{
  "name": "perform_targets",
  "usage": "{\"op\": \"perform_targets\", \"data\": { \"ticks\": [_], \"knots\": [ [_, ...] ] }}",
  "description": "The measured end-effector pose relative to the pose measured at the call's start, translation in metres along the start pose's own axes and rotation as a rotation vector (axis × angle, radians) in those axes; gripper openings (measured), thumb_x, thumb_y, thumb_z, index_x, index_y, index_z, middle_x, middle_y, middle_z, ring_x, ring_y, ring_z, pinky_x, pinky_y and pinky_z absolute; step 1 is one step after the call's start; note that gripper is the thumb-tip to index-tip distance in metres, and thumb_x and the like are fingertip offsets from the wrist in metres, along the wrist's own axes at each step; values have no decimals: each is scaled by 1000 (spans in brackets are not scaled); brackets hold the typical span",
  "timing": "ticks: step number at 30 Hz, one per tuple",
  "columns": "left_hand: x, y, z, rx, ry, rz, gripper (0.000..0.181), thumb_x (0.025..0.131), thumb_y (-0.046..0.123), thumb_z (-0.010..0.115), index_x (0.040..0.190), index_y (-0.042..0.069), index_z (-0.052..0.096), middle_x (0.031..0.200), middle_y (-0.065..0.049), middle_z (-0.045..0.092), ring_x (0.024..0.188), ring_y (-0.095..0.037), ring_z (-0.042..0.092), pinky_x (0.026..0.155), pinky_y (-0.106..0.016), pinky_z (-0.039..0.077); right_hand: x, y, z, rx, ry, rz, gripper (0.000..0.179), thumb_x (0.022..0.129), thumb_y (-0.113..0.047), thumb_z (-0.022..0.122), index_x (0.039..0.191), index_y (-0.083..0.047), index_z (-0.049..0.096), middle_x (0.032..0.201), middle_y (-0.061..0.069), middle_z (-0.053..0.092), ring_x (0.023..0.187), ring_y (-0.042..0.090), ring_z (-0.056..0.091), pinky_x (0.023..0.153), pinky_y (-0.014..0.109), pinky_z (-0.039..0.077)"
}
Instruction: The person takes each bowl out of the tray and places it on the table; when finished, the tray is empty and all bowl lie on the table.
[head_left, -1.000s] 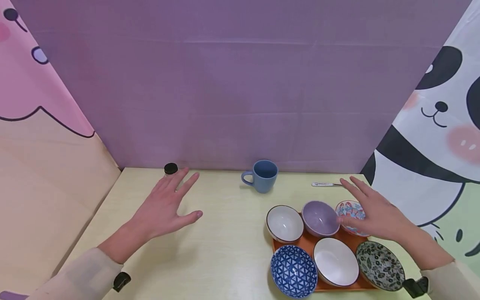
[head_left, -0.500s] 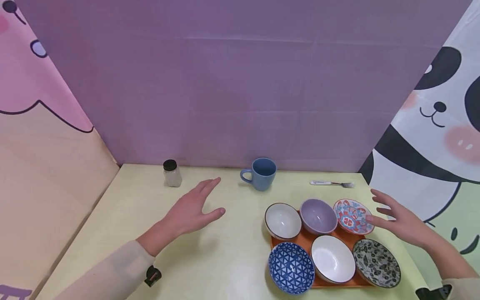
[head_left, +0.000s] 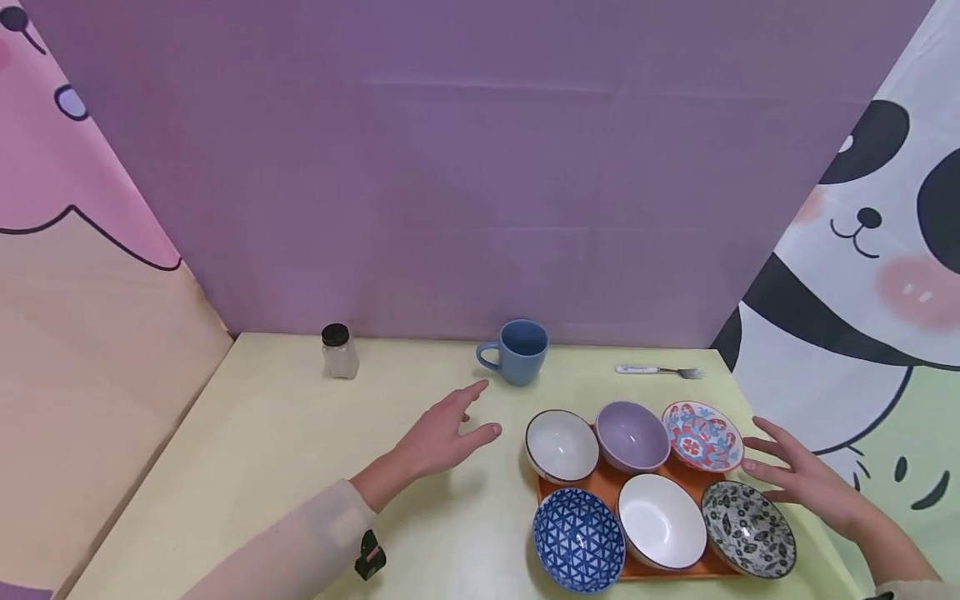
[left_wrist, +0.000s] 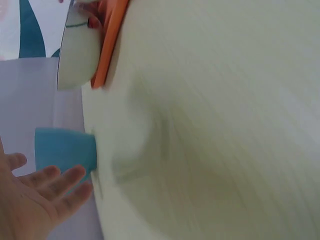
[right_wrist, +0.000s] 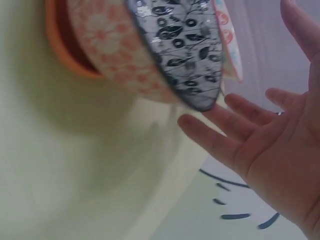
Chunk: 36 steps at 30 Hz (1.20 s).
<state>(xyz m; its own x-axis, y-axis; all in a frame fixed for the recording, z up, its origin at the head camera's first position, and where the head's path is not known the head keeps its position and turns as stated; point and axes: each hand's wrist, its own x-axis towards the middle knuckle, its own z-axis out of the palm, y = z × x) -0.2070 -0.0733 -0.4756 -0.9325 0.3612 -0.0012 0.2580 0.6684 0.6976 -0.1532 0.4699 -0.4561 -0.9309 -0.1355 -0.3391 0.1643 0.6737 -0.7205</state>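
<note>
My left hand (head_left: 442, 437) hovers over the table with fingers extended and thumb apart, holding nothing. Ahead of its fingertips stands a blue mug (head_left: 523, 354), handle to the left; the left wrist view has the mug (left_wrist: 62, 150) behind the fingers. On an orange tray (head_left: 606, 483) sit several bowls: a white one with a dark rim (head_left: 562, 447), a purple one (head_left: 632, 435), a red-and-blue floral one (head_left: 702, 437), a blue triangle-patterned one (head_left: 579, 540), a plain white one (head_left: 662, 522) and a black-and-white leafy one (head_left: 748, 529). Beside the tray's right side, my right hand (head_left: 806, 479) spreads its fingers, close to the leafy bowl's rim.
A fork (head_left: 660, 371) with a white handle lies at the back right. Toward the back left stands a clear jar (head_left: 341, 353) with a black lid. A purple cloth (head_left: 480, 183) rises behind the table, and printed cloths with cartoon animals hang at both sides.
My left hand has moved right and toward me, uncovering the jar. My right hand has shifted off the floral bowl and fork to the tray's right side. Bowls and mug stay put.
</note>
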Motion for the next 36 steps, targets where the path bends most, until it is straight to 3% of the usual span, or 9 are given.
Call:
{"op": "perform_targets", "data": {
  "ticks": [9,15,23,33,36],
  "knots": [
    [12,10,27,-315,-171,-77,80,95,57,64,162,27,31,153,-10,51,129,-31,62,99,-54,56,0,11,6,104,-50,15,87,107,-34,52,163,-5,-8,162,40,11,141,64,31,94,70,52],
    [16,15,40,-391,-232,-109,80,95,51,67,162,27,30,155,-12,48,133,-36,57,102,-57,54,3,12,9,130,-80,49,88,106,-34,53,163,-7,-8,162,40,8,144,65,22,97,75,46],
    [19,19,46,-543,-300,-121,83,96,41,71,162,16,28,155,-19,46,129,-38,60,97,-54,58,7,14,14,184,-96,62,92,105,-33,55,164,-11,-12,163,40,7,147,63,16,105,79,37],
    [23,27,57,-560,-330,-157,76,96,32,72,159,13,37,153,-17,50,136,-36,53,97,-51,59,8,24,15,264,-84,69,90,104,-27,58,165,-12,-6,166,35,5,149,61,11,110,78,31],
    [25,27,60,-568,-298,-171,72,96,30,72,158,12,39,151,-18,52,132,-36,56,95,-50,60,9,25,16,282,-78,58,88,104,-26,57,165,-12,-4,166,35,5,147,59,24,110,77,33]
  ]
}}
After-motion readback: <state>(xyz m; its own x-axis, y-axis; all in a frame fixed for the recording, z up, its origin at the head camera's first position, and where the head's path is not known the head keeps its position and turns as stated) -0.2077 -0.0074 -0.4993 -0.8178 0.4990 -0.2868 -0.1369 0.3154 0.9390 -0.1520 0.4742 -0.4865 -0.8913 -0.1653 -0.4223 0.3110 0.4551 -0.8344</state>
